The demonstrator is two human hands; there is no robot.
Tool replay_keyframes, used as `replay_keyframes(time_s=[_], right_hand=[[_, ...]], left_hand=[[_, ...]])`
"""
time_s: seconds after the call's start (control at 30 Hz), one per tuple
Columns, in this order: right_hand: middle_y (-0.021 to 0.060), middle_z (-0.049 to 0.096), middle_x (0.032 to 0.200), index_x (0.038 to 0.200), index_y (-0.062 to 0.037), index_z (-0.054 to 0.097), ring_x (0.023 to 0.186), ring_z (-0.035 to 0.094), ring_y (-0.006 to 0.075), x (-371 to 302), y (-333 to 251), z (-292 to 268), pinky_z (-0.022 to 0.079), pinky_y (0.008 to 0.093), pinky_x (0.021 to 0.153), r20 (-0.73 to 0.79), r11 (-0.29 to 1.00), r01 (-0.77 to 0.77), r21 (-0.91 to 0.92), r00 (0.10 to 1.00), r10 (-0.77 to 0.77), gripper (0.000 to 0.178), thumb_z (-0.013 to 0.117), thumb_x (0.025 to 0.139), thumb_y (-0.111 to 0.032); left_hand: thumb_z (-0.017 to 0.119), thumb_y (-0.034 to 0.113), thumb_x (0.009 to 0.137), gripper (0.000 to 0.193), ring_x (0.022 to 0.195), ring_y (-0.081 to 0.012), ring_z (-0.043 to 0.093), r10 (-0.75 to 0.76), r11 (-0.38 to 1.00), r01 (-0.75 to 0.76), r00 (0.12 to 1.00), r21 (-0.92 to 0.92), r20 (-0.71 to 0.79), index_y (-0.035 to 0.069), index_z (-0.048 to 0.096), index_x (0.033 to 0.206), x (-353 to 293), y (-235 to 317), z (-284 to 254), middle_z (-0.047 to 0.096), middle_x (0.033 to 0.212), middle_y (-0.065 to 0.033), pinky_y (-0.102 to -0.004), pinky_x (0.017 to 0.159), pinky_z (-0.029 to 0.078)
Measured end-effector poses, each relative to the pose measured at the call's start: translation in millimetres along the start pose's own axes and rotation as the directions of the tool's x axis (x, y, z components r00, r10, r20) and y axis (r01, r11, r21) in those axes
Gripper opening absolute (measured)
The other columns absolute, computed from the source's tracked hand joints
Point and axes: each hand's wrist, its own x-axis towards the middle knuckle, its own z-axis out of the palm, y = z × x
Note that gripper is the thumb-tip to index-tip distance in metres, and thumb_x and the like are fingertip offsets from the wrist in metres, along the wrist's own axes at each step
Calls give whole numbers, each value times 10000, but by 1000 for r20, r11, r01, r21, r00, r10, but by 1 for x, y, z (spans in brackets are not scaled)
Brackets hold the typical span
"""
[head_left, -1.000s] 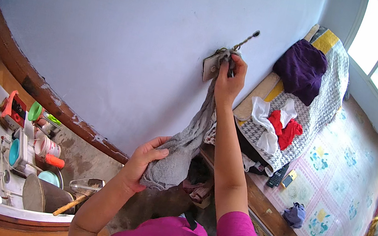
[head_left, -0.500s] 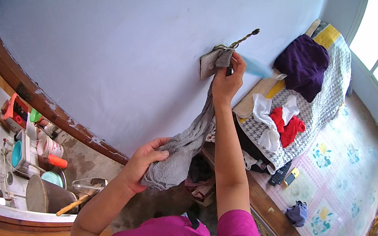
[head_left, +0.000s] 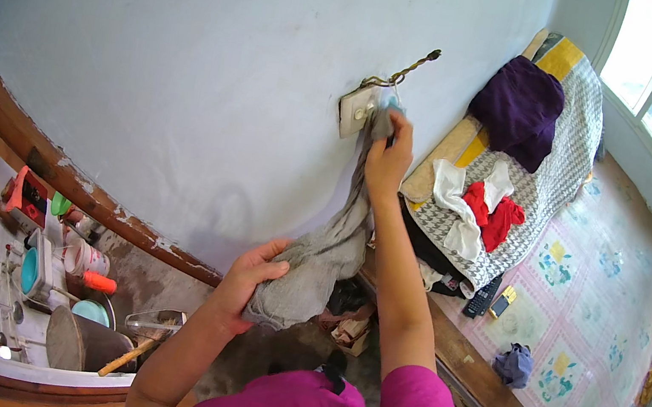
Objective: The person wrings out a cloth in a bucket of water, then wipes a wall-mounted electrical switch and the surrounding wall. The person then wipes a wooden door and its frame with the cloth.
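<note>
A long grey cloth (head_left: 313, 269) stretches between my two hands. My left hand (head_left: 248, 281) is closed round its lower, bunched end. Higher up, my right hand (head_left: 390, 158) pinches the cloth's upper end beside a white wall switch plate (head_left: 355, 111). The tip of the cloth is at the plate's right edge; I cannot tell whether it touches. A twisted brown cord (head_left: 407, 69) runs up and right from the plate's top. Something small and light blue (head_left: 395, 105) shows just above my right fingers.
On the right, a bed platform with a flowered sheet (head_left: 555, 328) bears a folded houndstooth quilt (head_left: 572, 133), a purple garment (head_left: 518, 111), red and white cloths (head_left: 496, 215), a remote (head_left: 484, 295), a phone (head_left: 503, 302) and a balled blue-grey cloth (head_left: 513, 366). A large pot (head_left: 83, 340) stands lower left.
My right hand and the cloth's upper end have moved slightly down off the switch plate, so more of the plate shows. The light-blue streak beside my hand is gone. My left hand stays put.
</note>
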Motion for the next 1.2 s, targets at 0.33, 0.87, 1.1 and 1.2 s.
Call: replay_keyframes(time_s=[0.33, 0.87, 1.1, 1.2], right_hand=[[166, 658, 1198, 1260, 23, 591, 1124, 665, 271, 12, -23, 13, 504, 357, 1007, -71, 973, -1, 231, 997, 18, 391, 540, 881, 104], [189, 648, 1197, 1254, 19, 609, 1117, 645, 336, 11, -9, 25, 508, 398, 990, -175, 992, -2, 123, 984, 24, 408, 540, 861, 103], [163, 676, 1210, 1232, 34, 613, 1141, 668, 279, -24, 3, 11, 502, 367, 1005, -104, 996, -46, 73, 993, 54, 289, 591, 945, 7], [158, 671, 1196, 1242, 26, 602, 1139, 663, 273, 6, -25, 17, 495, 356, 1013, -90, 981, -40, 192, 994, 58, 320, 577, 923, 50]], left_hand=[[622, 94, 957, 414, 1041, -175, 694, -13, 999, 11, 999, -40, -45, -7, 544, 1351, 3, -8, -9, 686, 1202, -110, -331, 922, 571], [629, 95, 956, 421, 1087, -191, 678, -2, 999, -3, 995, -52, -100, 0, 540, 1356, -3, -6, -18, 668, 1240, -121, -343, 948, 558], [615, 104, 972, 414, 1081, -186, 683, -7, 999, 3, 996, -44, -94, 4, 537, 1366, -2, -14, -17, 671, 1242, -118, -338, 951, 558], [615, 104, 973, 422, 1083, -186, 683, -7, 999, 3, 997, -52, -82, 5, 533, 1375, -2, -14, -16, 671, 1246, -117, -341, 955, 557]])
